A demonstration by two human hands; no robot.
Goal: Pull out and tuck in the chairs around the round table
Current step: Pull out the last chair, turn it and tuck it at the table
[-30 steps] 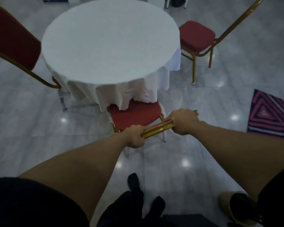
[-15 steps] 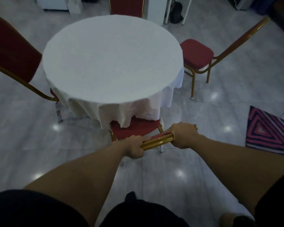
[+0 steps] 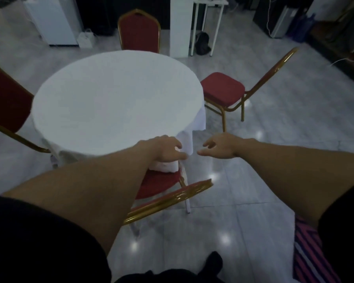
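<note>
Both hands, left hand [image 3: 168,149] and right hand [image 3: 219,147], hover with fingers spread and empty, the chair [image 3: 170,196] below them, the bench [image 3: 114,99] just beyond.

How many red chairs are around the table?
4: the near chair tucked under the table edge, the far chair behind the table, the left chair, and the right chair pulled out. None seems hidden.

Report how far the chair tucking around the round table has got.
Done: the near chair sits with its seat partly under the tablecloth. In hand: nothing; left hand and right hand are open and off its backrest. Left: the right chair stands clear of the table; the left chair and far chair are hard to judge.
</note>
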